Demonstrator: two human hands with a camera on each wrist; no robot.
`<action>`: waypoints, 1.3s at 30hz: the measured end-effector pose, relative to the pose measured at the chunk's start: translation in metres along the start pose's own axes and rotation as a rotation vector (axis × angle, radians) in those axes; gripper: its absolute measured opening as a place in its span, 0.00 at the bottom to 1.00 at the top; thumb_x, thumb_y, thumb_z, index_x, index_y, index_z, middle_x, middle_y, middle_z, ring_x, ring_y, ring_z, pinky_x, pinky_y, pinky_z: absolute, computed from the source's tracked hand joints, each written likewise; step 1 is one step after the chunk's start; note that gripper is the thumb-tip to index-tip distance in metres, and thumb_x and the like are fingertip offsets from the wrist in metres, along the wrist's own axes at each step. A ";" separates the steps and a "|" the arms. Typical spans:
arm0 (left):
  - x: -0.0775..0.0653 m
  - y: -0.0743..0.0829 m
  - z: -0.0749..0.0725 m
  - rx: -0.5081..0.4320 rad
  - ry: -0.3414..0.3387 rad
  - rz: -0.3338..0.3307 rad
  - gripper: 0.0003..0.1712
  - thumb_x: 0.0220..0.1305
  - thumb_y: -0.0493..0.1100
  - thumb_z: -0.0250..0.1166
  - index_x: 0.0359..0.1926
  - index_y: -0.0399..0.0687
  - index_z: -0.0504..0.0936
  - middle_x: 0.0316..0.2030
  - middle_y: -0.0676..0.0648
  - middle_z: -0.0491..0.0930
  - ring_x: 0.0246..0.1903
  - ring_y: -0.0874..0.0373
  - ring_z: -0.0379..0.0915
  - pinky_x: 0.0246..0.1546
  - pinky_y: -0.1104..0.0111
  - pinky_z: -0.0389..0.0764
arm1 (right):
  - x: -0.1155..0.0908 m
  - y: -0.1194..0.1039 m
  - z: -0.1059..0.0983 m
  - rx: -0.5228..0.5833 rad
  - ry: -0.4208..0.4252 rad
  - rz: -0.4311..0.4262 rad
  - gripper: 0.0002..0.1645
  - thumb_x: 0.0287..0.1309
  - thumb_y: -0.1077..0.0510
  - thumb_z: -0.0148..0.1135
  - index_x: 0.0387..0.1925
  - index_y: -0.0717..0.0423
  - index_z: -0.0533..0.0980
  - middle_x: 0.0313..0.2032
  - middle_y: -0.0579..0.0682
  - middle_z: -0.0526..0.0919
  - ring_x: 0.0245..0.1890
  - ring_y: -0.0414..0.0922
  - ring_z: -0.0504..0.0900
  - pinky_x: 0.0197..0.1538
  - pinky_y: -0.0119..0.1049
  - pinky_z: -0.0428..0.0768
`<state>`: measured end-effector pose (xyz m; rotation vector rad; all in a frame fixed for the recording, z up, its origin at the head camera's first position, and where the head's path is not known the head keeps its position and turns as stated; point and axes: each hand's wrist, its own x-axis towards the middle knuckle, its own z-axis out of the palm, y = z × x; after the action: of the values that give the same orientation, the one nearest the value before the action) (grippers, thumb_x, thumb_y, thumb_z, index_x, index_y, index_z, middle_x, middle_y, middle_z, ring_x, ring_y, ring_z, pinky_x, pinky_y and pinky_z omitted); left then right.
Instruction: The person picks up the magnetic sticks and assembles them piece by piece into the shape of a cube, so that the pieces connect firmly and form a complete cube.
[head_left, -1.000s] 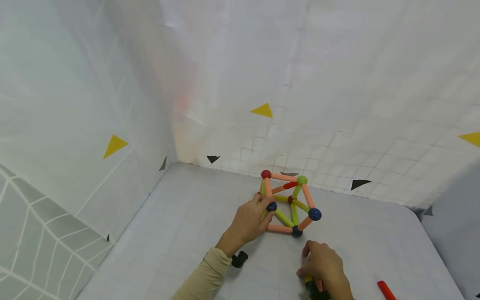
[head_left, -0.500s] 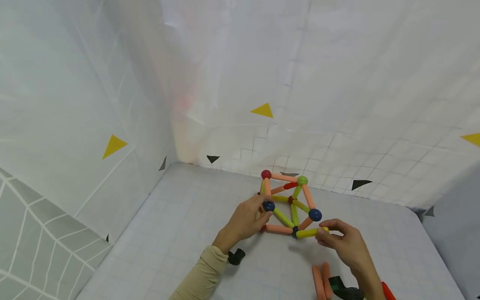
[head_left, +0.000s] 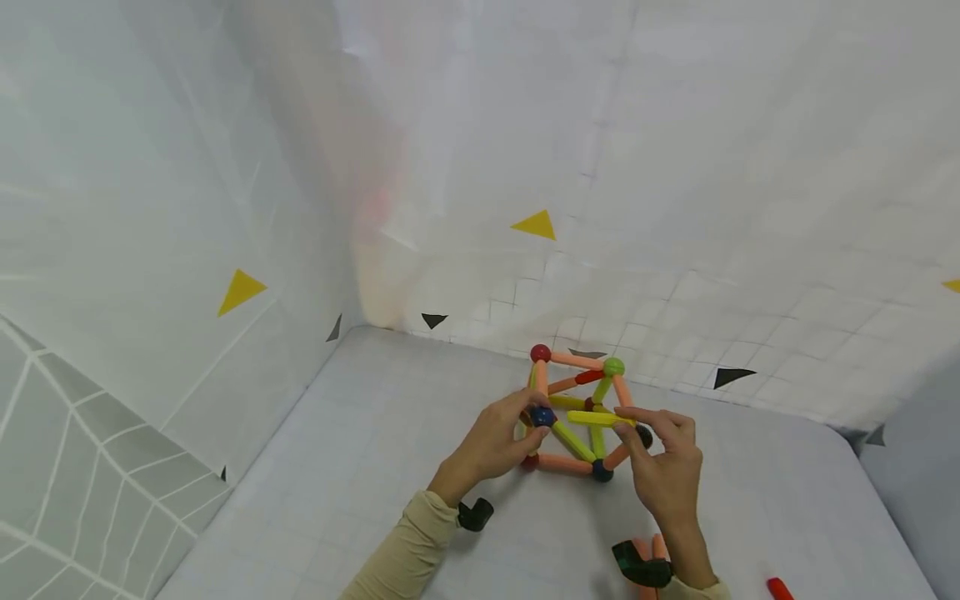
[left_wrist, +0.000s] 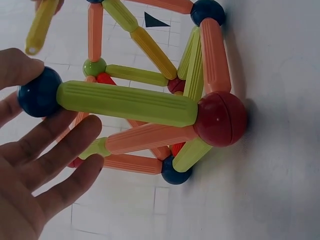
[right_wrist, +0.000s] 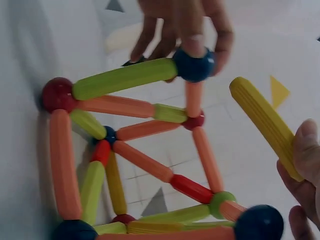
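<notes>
A frame of magnetic rods and balls (head_left: pixel 564 464) stands on the white surface, with orange, green, yellow and red rods. At its near upper left corner, my left hand (head_left: pixel 487 442) pinches a blue ball (left_wrist: pixel 40 92) between thumb and fingers. A green rod (left_wrist: pixel 130 103) runs from that ball down to a red ball (left_wrist: pixel 221 119). My right hand (head_left: pixel 667 467) pinches a yellow magnetic rod (right_wrist: pixel 264 125) by one end, above the frame. Its free end points left toward the blue ball, with a gap between them.
Orange rods (head_left: pixel 658 546) lie by the right wrist, partly hidden behind its dark wrist camera (head_left: pixel 641 567). A red rod (head_left: pixel 779 588) lies farther right at the bottom edge. White walls with yellow and black triangles rise behind and at the left.
My right hand has come up from the near surface with the yellow rod, passing the frame's lower front ball, and is now at the frame's upper level. My left hand stays on the blue ball.
</notes>
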<state>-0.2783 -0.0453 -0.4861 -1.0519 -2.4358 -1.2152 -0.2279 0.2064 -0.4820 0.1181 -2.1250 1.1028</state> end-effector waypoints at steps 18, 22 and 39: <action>-0.001 -0.003 0.015 -0.044 0.002 -0.032 0.23 0.77 0.47 0.67 0.67 0.48 0.76 0.56 0.48 0.83 0.51 0.60 0.80 0.54 0.59 0.85 | -0.007 0.003 0.014 -0.028 -0.072 -0.065 0.22 0.47 0.66 0.84 0.47 0.59 0.89 0.29 0.54 0.88 0.55 0.55 0.73 0.56 0.50 0.66; 0.000 -0.005 0.022 -0.041 0.054 -0.008 0.18 0.78 0.46 0.65 0.63 0.49 0.78 0.53 0.49 0.85 0.50 0.60 0.81 0.54 0.58 0.85 | -0.002 0.008 0.004 -0.053 -0.077 -0.061 0.33 0.45 0.64 0.87 0.56 0.58 0.86 0.48 0.58 0.90 0.55 0.54 0.73 0.54 0.51 0.67; 0.002 -0.005 0.020 -0.111 0.011 -0.085 0.14 0.76 0.39 0.65 0.59 0.48 0.79 0.53 0.49 0.85 0.49 0.61 0.79 0.56 0.65 0.83 | 0.001 0.028 -0.019 -0.040 -0.233 0.131 0.27 0.52 0.57 0.85 0.54 0.52 0.86 0.48 0.52 0.91 0.38 0.28 0.85 0.40 0.22 0.82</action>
<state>-0.2808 -0.0316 -0.5010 -0.9760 -2.4522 -1.3936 -0.2284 0.2378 -0.4932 0.0941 -2.3899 1.1693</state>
